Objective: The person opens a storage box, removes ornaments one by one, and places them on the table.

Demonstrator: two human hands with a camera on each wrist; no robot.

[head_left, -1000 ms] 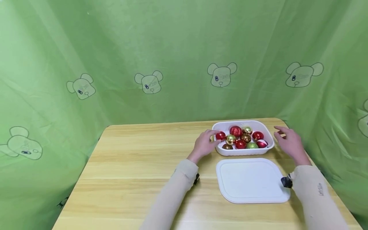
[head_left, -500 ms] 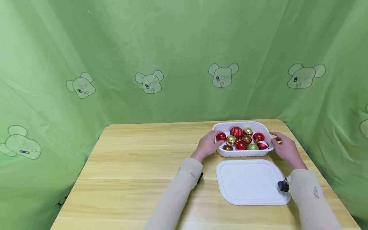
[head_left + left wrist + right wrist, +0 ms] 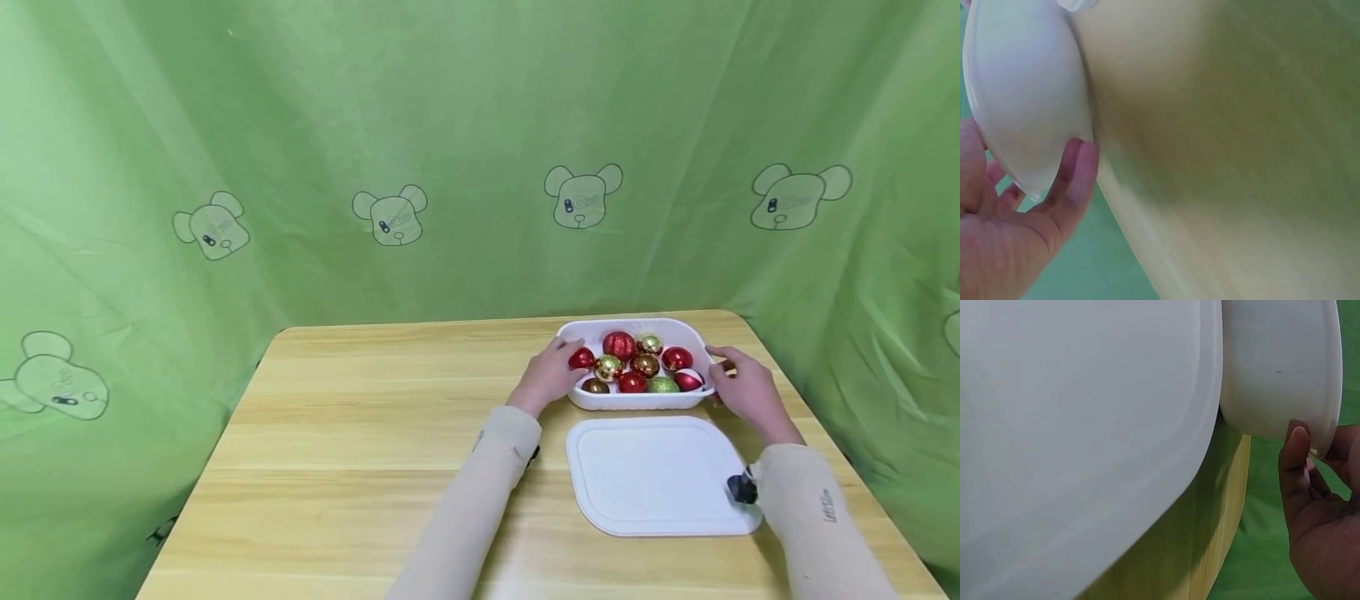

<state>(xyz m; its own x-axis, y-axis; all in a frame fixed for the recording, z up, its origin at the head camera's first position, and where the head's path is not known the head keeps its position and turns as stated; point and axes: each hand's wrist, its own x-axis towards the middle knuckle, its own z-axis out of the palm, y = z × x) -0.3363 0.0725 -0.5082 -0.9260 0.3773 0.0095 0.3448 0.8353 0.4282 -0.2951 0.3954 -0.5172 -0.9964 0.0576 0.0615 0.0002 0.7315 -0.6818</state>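
Observation:
A white plastic container [image 3: 637, 401] stands near the table's far right, filled with several red, gold and green ornament balls [image 3: 619, 344]. My left hand [image 3: 551, 377] grips its left end, thumb at the rim and fingers [image 3: 1076, 177] curled under the wall [image 3: 1022, 94]. My right hand [image 3: 739, 388] holds the right end, a fingertip [image 3: 1295, 445] pressed against the container's wall [image 3: 1279, 369] below the rim. The container's flat white lid [image 3: 654, 475] lies on the table just in front of it, also filling the right wrist view as the lid [image 3: 1072, 425].
The wooden table [image 3: 360, 433] stretches left of the container, and its right edge lies close beside my right hand. Green fabric with bear prints [image 3: 390, 215] hangs behind and on both sides of the table.
My right hand has moved left from the table's right edge to the container's right end and taken hold. My left hand has closed in on the left rim.

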